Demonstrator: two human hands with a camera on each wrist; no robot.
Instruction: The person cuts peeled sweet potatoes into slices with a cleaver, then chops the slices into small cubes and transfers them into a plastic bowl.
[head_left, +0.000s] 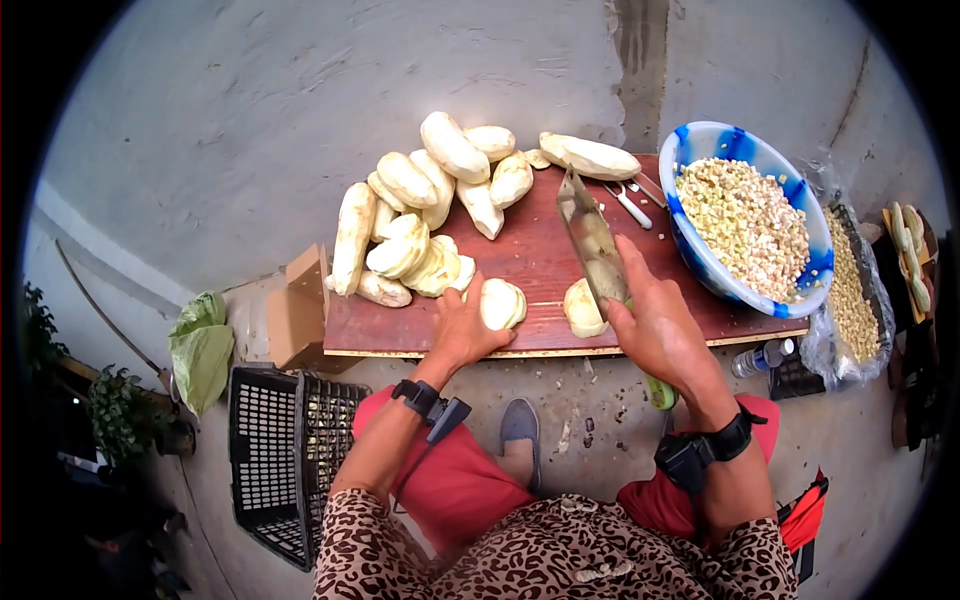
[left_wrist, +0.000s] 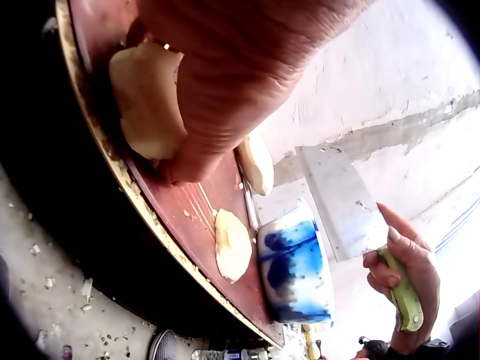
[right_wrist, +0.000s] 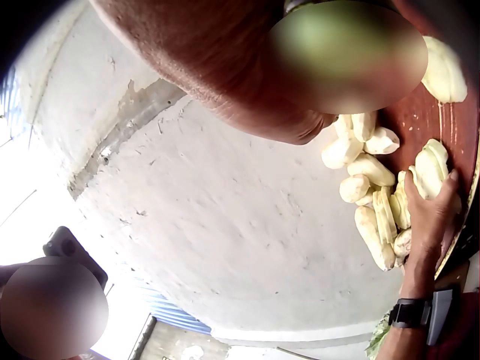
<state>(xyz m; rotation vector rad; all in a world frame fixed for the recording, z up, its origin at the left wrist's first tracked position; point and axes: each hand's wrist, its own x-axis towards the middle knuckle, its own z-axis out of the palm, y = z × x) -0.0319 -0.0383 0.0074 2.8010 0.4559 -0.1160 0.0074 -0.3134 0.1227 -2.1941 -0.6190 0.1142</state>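
My left hand (head_left: 462, 330) grips a short stack of pale eggplant slices (head_left: 503, 304) near the front edge of the red board (head_left: 540, 262). Thumb and fingers lie on opposite sides of the stack in the left wrist view. My right hand (head_left: 662, 325) holds a cleaver (head_left: 592, 245) by its green handle (left_wrist: 405, 296), the broad blade raised and pointing away from me. Beside the blade in the head view lies another sliced piece (head_left: 582, 308). More sliced eggplant (head_left: 432, 262) leans in a loose pile left of my left hand. Behind it, several whole peeled eggplants (head_left: 408, 180) are heaped.
A blue-and-white bowl (head_left: 818, 245) of diced pieces stands at the board's right end. A white-handled peeler (head_left: 632, 208) lies beside it, below one peeled eggplant (head_left: 595, 158). The wall (head_left: 350, 90) rises behind. A black crate (head_left: 268, 440) sits on the floor at left.
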